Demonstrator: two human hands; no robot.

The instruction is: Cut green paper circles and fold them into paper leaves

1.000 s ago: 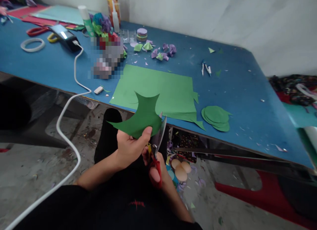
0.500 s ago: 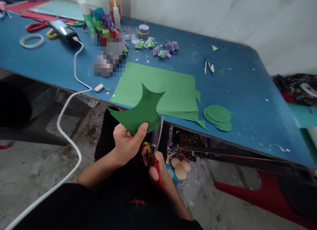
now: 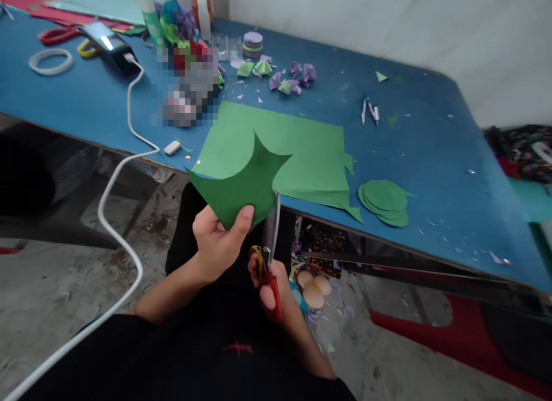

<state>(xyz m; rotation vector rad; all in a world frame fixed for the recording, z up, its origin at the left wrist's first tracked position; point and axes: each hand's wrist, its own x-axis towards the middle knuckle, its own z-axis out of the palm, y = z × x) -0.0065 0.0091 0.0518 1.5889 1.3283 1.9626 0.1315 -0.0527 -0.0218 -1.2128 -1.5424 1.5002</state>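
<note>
Head view: by the worktop's (image 3: 431, 197) near edge, left hand (image 3: 216, 240) grasps green paper (image 3: 241, 189), right hand (image 3: 282, 283) grasps scissors (image 3: 271, 234). Trimming appears underway; next snip calls for steady paper.

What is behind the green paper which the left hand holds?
Behind the held paper, the green sheet, table and black trousers partly show; what the paper covers cannot be seen.
</note>
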